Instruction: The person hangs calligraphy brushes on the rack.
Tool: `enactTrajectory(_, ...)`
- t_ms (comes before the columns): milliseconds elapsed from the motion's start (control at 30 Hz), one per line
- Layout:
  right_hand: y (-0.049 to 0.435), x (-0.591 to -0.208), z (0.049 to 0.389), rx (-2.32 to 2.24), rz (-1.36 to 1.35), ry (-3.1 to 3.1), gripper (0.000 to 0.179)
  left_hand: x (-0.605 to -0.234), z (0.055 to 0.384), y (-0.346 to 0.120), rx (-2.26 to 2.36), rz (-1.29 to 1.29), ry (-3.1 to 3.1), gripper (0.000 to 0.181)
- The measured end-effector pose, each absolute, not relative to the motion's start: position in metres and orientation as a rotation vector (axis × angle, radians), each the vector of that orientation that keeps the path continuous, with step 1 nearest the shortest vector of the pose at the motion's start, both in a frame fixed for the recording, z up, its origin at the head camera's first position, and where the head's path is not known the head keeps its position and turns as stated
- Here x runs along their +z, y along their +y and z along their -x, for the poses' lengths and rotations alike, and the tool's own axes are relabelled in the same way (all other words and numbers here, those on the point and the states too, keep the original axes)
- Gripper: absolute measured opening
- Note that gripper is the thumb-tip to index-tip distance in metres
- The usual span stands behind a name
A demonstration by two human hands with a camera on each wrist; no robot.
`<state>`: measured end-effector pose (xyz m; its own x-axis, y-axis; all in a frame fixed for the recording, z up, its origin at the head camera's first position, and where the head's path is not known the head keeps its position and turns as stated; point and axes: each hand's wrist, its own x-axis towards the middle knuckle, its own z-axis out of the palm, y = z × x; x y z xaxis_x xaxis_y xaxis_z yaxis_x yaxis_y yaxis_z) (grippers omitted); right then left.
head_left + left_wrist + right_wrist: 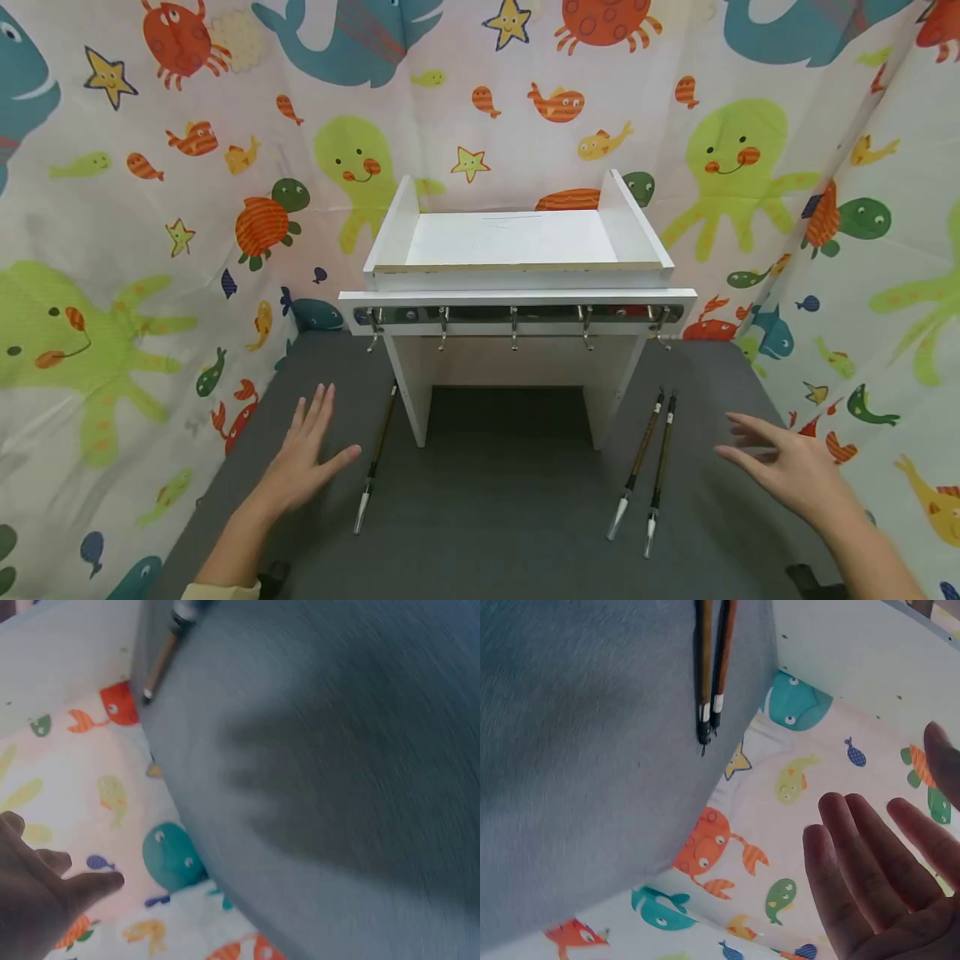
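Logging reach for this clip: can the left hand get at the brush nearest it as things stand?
Probably yes: the left hand is empty, the brush lies just to its right, and nothing visible stands between them.

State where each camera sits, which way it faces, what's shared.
Head: head-worn, facing forward and down at the white shelf; left hand and right hand show.
Left wrist: wrist-worn, facing table and curtain; left hand shows.
Right wrist: wrist-worn, facing two brushes; right hand shows.
Head and right wrist share the two brushes.
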<state>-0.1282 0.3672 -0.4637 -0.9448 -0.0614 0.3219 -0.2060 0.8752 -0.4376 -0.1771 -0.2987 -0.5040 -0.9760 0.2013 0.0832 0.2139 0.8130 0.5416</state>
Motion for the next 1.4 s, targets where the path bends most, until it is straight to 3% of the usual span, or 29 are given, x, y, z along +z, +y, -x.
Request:
enactTrajectory(233, 0.367, -0.475, 0.133, 0.929, -0.077, -2.775, 0.048, -0.494, 0.188, -0.274, -1.404, 0.506, -2.808, 0.082)
enactTrajectory(833, 0.351, -0.484, 0.146, 1.164, 0.076, -2.787, 0.058, -0.479, 0.216, -0.227, -1.890, 0.646, -2.615, 0.058)
enactTrajectory(1400, 0.334, -0.505, 0.163, 1.512, 0.140, -2.748, 0.075, -0.475, 0.229, -0.201, -2.243, 0.570, -2.365, 0.067)
